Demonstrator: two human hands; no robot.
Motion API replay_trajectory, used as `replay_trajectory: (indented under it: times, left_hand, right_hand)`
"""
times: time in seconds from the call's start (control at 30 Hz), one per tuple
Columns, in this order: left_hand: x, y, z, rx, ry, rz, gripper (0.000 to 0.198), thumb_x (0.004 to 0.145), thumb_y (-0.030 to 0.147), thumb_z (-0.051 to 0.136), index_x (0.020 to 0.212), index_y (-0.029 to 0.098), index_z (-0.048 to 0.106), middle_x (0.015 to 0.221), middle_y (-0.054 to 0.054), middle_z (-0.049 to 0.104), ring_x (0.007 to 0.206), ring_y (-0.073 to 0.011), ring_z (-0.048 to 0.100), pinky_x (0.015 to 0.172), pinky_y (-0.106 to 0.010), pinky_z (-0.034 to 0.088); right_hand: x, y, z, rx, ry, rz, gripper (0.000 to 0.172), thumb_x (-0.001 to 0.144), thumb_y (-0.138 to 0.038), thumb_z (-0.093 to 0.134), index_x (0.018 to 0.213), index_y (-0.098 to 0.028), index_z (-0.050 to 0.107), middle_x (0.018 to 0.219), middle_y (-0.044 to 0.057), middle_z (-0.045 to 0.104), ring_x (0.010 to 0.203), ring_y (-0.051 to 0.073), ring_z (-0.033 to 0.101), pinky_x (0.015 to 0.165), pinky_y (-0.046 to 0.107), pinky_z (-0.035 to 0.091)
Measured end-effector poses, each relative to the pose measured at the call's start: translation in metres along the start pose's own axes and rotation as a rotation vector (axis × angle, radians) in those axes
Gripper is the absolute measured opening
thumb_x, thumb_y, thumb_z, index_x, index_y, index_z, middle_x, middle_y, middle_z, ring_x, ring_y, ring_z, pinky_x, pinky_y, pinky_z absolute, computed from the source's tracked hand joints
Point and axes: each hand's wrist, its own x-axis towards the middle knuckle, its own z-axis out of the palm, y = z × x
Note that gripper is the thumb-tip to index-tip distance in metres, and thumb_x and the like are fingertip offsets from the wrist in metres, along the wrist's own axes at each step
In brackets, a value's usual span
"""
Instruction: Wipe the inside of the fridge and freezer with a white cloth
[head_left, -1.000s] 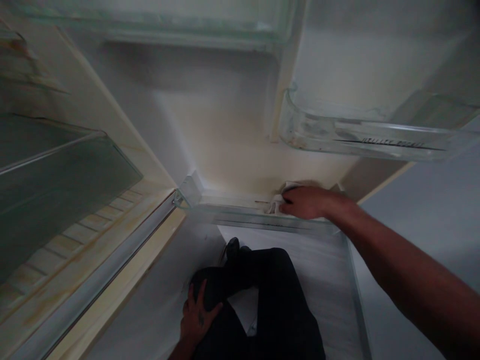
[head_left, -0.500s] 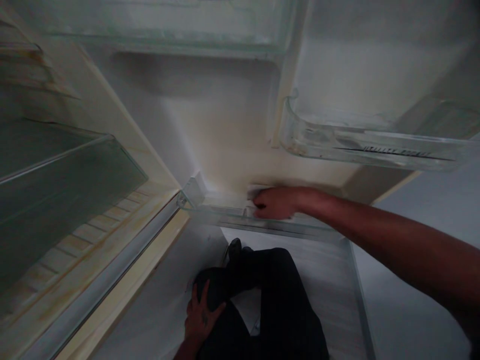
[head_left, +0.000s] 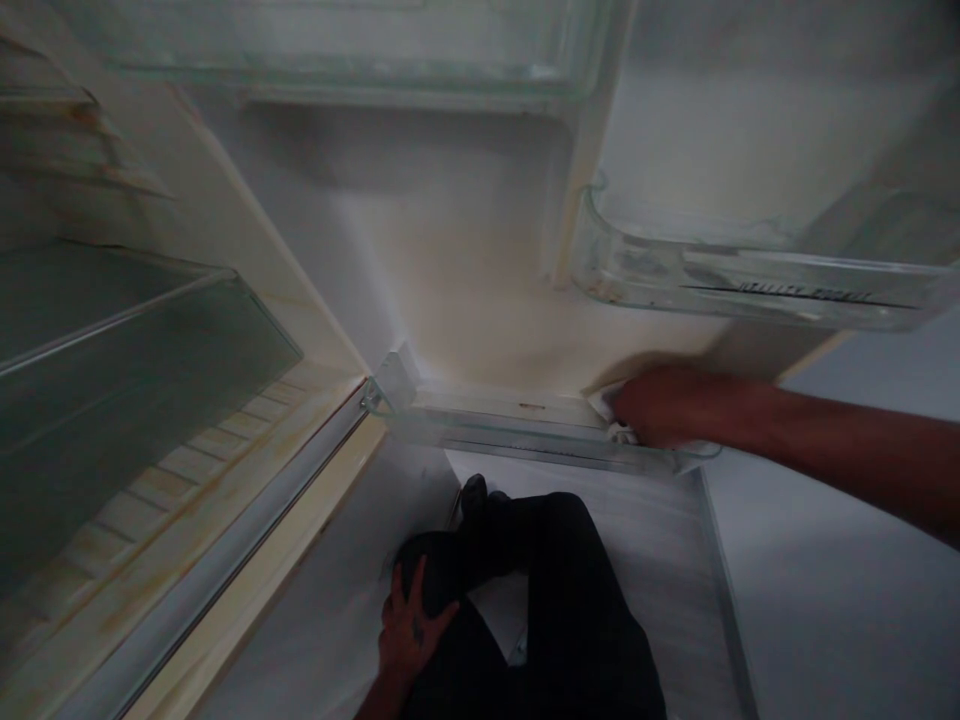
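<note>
My right hand point(head_left: 664, 405) is closed over a white cloth point(head_left: 619, 425) inside the bottom clear door shelf point(head_left: 495, 425) of an open fridge, at the shelf's right end. Only small bits of the cloth show under the fingers. My left hand point(head_left: 409, 630) rests with fingers spread on my knee in dark trousers point(head_left: 540, 600), holding nothing. The yellowed inner door panel point(head_left: 465, 290) rises behind the shelf.
A second clear door shelf point(head_left: 750, 275) hangs higher on the right. The fridge interior with a glass shelf point(head_left: 120, 330) and a stained lower ledge point(head_left: 187, 470) lies at left. Pale floor point(head_left: 825, 600) spreads to the right.
My right hand slid left along the bottom door shelf with the cloth, then back to the shelf's right end. My left hand stayed on my knee.
</note>
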Motion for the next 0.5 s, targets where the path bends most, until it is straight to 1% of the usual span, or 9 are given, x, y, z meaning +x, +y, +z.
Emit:
replay_trajectory:
  times: [0.07, 0.13, 0.23, 0.3, 0.33, 0.4, 0.47, 0.5]
  left_hand:
    - [-0.001, 0.002, -0.001, 0.007, -0.009, -0.013, 0.091, 0.088, 0.065, 0.059, 0.166, 0.028, 0.031, 0.179, -0.016, 0.011, 0.155, -0.0535, 0.035, 0.112, -0.065, 0.05]
    - [-0.001, 0.004, -0.001, 0.016, -0.014, -0.024, 0.091, 0.088, 0.064, 0.06, 0.166, 0.026, 0.031, 0.179, -0.018, 0.01, 0.155, -0.0533, 0.035, 0.112, -0.065, 0.05]
    - [-0.001, 0.006, 0.001, 0.027, -0.007, -0.042, 0.092, 0.088, 0.066, 0.059, 0.166, 0.027, 0.03, 0.179, -0.017, 0.01, 0.154, -0.0533, 0.035, 0.111, -0.064, 0.051]
    - [-0.001, 0.007, 0.003, 0.037, -0.005, -0.055, 0.093, 0.088, 0.068, 0.058, 0.167, 0.028, 0.029, 0.179, -0.017, 0.01, 0.153, -0.0545, 0.036, 0.11, -0.066, 0.052]
    - [0.0, 0.007, 0.003, 0.039, -0.005, -0.051, 0.093, 0.088, 0.068, 0.057, 0.167, 0.028, 0.028, 0.179, -0.017, 0.01, 0.152, -0.0551, 0.036, 0.109, -0.067, 0.052]
    - [0.001, 0.005, 0.006, 0.042, 0.0, -0.037, 0.093, 0.088, 0.069, 0.056, 0.167, 0.027, 0.028, 0.179, -0.018, 0.01, 0.153, -0.0556, 0.035, 0.109, -0.068, 0.052]
    - [0.003, 0.002, 0.008, 0.048, 0.013, -0.031, 0.093, 0.088, 0.07, 0.055, 0.166, 0.027, 0.029, 0.179, -0.018, 0.011, 0.153, -0.0556, 0.035, 0.108, -0.068, 0.052]
    - [0.004, 0.0, 0.01, 0.052, 0.022, -0.031, 0.093, 0.088, 0.071, 0.054, 0.166, 0.028, 0.03, 0.178, -0.018, 0.012, 0.153, -0.0557, 0.035, 0.108, -0.069, 0.052]
  right_hand:
    - [0.007, -0.001, -0.007, -0.061, -0.064, -0.048, 0.028, 0.081, -0.004, 0.065, 0.102, -0.011, 0.083, 0.104, 0.02, 0.08, 0.097, 0.032, 0.077, 0.08, 0.04, 0.058]
    - [0.017, -0.001, -0.013, -0.048, -0.142, -0.099, 0.024, 0.079, -0.006, 0.067, 0.097, -0.009, 0.083, 0.096, 0.018, 0.079, 0.09, 0.03, 0.077, 0.078, 0.039, 0.057]
    - [0.035, -0.001, -0.024, 0.112, -0.287, -0.149, 0.019, 0.081, -0.016, 0.071, 0.095, -0.008, 0.081, 0.081, 0.013, 0.077, 0.074, 0.026, 0.074, 0.074, 0.038, 0.057]
    - [0.043, -0.007, -0.034, 0.217, -0.325, -0.178, 0.019, 0.083, -0.021, 0.07, 0.092, -0.007, 0.079, 0.073, 0.01, 0.073, 0.065, 0.024, 0.07, 0.07, 0.037, 0.056]
    - [0.044, -0.011, -0.039, 0.252, -0.292, -0.207, 0.02, 0.084, -0.023, 0.069, 0.091, -0.007, 0.079, 0.072, 0.009, 0.072, 0.062, 0.022, 0.068, 0.069, 0.036, 0.055]
    - [0.043, -0.018, -0.045, 0.286, -0.134, -0.281, 0.023, 0.088, -0.028, 0.066, 0.094, -0.011, 0.079, 0.075, 0.009, 0.073, 0.063, 0.021, 0.067, 0.069, 0.035, 0.053]
    - [0.036, -0.019, -0.043, 0.278, 0.006, -0.311, 0.023, 0.091, -0.029, 0.063, 0.095, -0.014, 0.079, 0.079, 0.009, 0.074, 0.066, 0.02, 0.067, 0.072, 0.035, 0.053]
    - [0.031, -0.016, -0.039, 0.268, 0.028, -0.297, 0.02, 0.091, -0.027, 0.063, 0.092, -0.015, 0.08, 0.078, 0.008, 0.074, 0.067, 0.02, 0.067, 0.074, 0.035, 0.053]
